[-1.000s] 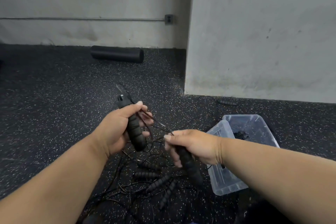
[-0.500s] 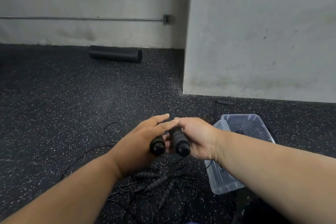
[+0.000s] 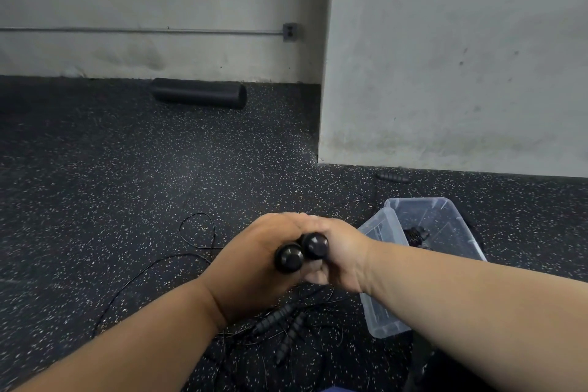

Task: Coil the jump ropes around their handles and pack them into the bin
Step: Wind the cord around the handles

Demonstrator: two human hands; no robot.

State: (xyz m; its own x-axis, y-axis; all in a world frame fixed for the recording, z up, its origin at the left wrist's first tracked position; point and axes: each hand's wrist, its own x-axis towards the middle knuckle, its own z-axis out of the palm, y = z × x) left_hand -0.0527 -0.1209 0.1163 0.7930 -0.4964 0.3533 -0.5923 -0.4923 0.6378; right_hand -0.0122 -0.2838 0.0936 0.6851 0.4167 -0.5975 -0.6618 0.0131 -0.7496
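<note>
Between both grips sit two black handles (image 3: 302,252) side by side, butt ends toward the camera: the left hand (image 3: 254,264) holds one, the right hand (image 3: 342,253) the other. Below lie more jump ropes (image 3: 280,325) tangled on the floor; just right stands the clear bin (image 3: 445,216).

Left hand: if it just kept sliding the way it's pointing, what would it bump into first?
The left hand points rightward and already touches the right hand, so it would meet that first; the clear bin lies beyond, though depth is unclear.
</note>
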